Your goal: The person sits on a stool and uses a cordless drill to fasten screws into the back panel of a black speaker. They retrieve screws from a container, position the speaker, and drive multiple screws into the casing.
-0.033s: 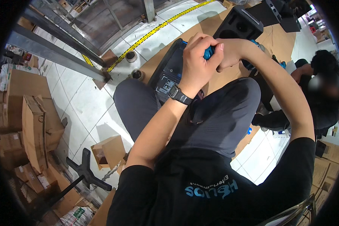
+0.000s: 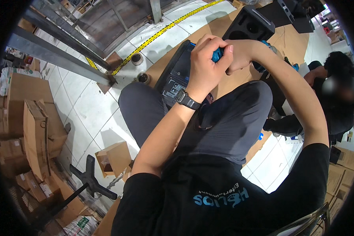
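Note:
In front of my knees, my left hand [image 2: 211, 58] is closed around the end of a teal tool [image 2: 216, 55], which looks like a cordless drill. My right hand [image 2: 242, 56] wraps the same tool from the right, and the two hands meet. Most of the tool is hidden by my fingers. Beyond my right wrist shows a teal and black part [image 2: 259, 67]; whether it belongs to the same tool I cannot tell. Under and beside my left hand lies a black speaker cabinet [image 2: 174, 78] with a printed panel, partly covered by my left hand and leg.
Cardboard [image 2: 291, 45] covers the floor ahead, with another black speaker cabinet [image 2: 249, 25] on it. A person [image 2: 334, 94] sits at the right. Two small round cans [image 2: 137, 59] stand by the metal post. Boxes [image 2: 31, 102] and a black stand base [image 2: 91, 179] are at left.

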A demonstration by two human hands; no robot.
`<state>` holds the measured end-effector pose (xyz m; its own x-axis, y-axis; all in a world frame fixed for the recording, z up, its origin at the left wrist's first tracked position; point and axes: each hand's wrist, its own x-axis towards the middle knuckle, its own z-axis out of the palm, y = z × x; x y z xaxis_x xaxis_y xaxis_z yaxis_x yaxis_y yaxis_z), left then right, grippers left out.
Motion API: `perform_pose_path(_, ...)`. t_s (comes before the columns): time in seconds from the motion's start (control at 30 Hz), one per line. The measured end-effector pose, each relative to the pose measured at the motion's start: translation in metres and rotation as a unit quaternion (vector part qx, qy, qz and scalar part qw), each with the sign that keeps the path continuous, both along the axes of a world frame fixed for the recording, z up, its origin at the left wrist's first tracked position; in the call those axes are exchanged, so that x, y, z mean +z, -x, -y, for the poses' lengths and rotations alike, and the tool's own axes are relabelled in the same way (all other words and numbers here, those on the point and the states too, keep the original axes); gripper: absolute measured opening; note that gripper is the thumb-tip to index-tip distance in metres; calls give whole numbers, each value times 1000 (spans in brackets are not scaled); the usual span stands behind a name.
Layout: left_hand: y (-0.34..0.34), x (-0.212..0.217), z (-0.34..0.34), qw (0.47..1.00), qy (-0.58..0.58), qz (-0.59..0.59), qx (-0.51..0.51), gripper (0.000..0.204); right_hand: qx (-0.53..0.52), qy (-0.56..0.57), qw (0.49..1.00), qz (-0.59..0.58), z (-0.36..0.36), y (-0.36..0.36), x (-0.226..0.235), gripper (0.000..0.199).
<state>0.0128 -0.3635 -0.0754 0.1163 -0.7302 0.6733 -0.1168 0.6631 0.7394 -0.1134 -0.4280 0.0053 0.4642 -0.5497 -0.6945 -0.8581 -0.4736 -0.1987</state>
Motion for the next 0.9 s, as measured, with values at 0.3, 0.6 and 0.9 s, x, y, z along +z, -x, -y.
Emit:
perform_pose_path(0.3,-13,-6,1,999,-18,-1,-29,11,46,27,999,8,11,-4,-15,19)
perform_pose_path(0.6,-10,-9,-4,999,-22,-1,-36,10,75,58,995,35,12,1,-27,21)
perform_pose_path(0.9,-9,-15,-1,999,-8,2,-47,8,70,64,995,40,15,6,-35,29)
